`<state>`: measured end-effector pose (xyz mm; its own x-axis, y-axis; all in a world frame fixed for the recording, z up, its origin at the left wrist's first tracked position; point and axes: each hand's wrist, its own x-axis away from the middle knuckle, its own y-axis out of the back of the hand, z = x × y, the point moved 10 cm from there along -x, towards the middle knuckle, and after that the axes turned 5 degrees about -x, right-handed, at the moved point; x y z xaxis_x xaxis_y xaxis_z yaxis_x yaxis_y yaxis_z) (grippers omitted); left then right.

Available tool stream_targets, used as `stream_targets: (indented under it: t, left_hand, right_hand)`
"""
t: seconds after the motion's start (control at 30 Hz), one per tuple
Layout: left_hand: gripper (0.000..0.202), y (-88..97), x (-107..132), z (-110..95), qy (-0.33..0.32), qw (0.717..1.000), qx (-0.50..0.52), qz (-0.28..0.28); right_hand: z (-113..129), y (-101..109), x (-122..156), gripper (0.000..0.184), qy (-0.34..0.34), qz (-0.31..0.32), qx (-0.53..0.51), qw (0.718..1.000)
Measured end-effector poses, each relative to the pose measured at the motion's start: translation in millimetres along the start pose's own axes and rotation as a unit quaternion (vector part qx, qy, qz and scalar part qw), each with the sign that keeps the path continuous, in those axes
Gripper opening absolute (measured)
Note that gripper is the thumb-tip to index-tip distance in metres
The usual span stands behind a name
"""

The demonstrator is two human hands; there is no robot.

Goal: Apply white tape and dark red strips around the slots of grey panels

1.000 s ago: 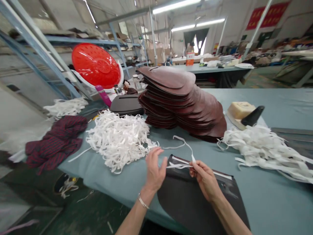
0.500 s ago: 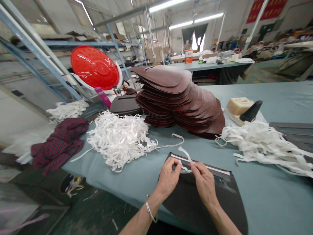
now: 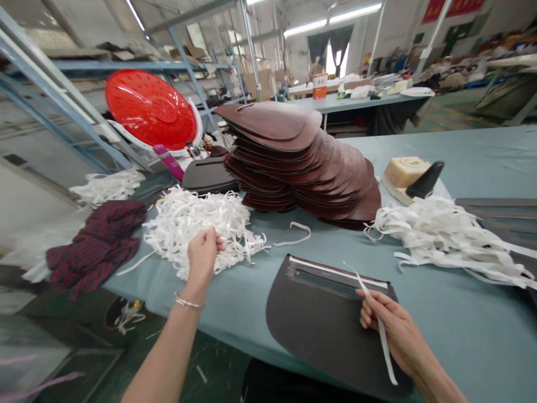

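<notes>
My right hand (image 3: 388, 316) pinches a narrow white strip (image 3: 385, 352), one end pointing up and the longer end hanging down. It is over the right side of a dark, rounded leather-like panel (image 3: 310, 319), which lies near the table's front edge. Along the panel's top edge runs a white band (image 3: 331, 270) beside a dark zipper-like slot. Away to the left, my left hand (image 3: 204, 251) is at a tangled heap of white strips (image 3: 184, 215), its fingers curled closed; whatever they hold is hidden. A bracelet circles that wrist.
A tall fanned stack of brown leather pieces (image 3: 293, 162) stands behind the panel. One loose strip (image 3: 296, 235) lies before it. More strips (image 3: 444, 238) are heaped at right, near a cream block (image 3: 405, 176) with a black piece. A striped cloth (image 3: 94, 243) lies left.
My hands have parted: the left has swung from the panel to the heap of strips, while the right has drawn a white strip rightward and down. The view has shifted slightly.
</notes>
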<state>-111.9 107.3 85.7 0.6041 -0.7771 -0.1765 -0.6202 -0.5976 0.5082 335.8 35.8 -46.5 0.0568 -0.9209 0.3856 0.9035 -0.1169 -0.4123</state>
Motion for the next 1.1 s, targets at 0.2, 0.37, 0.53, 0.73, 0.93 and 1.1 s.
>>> stream_targets:
  t: [0.2, 0.37, 0.53, 0.73, 0.93, 1.1]
  left_hand:
    - [0.026, -122.4, 157.2, -79.6, -0.278, 0.902, -0.023, 0.328]
    - [0.026, -166.4, 208.0, -59.9, -0.283, 0.837, -0.098, 0.457]
    - [0.031, -158.2, 200.8, -27.7, -0.217, 0.833, -0.078, 0.503]
    - [0.026, -125.7, 216.5, -8.5, -0.178, 0.824, -0.084, 0.531]
    - [0.026, -116.9, 190.0, 23.5, -0.025, 0.87, -0.068, 0.488]
    - [0.031, -132.6, 180.2, 28.6, 0.096, 0.885, 0.047, 0.454]
  right_hand:
    - [-33.8, -83.9, 7.1, 0.035, -0.047, 0.162, 0.154, 0.974]
    - [-26.9, -64.9, 1.0, 0.035, -0.043, 0.131, 0.262, 0.955]
    - [-12.5, -10.8, 9.8, 0.033, -0.055, 0.101, 0.313, 0.943]
    - [-30.9, -11.9, 28.2, 0.032, -0.059, 0.11, 0.351, 0.928]
    - [-28.1, -1.2, 18.4, 0.038, -0.062, 0.039, 0.282, 0.956]
    - [-14.4, 10.1, 18.3, 0.039, -0.054, 0.011, 0.215, 0.975]
